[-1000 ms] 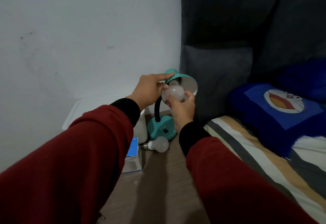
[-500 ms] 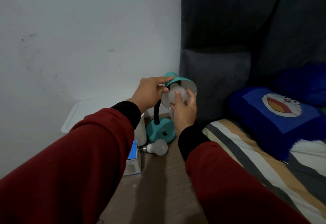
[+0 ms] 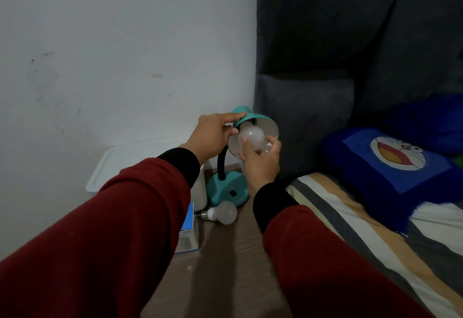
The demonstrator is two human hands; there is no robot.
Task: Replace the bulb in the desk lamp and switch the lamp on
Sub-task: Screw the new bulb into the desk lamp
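Teal desk lamp [image 3: 226,189] on wooden floor [image 3: 225,267], against white wall [image 3: 112,54]; loose white bulb [image 3: 224,212] before its base; blue-white carton [image 3: 188,232] left of bulb; striped mattress [image 3: 363,230] right.

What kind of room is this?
Probably a bedroom: a striped bedsheet, a blue cartoon pillow and a padded dark headboard, with a teal desk lamp alongside.

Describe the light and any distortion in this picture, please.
Head view: dim, flat light, the bulb in the lamp unlit; soft shadows fall on the floor under the sleeves; wide-angle stretch enlarges the sleeves near the bottom edge.
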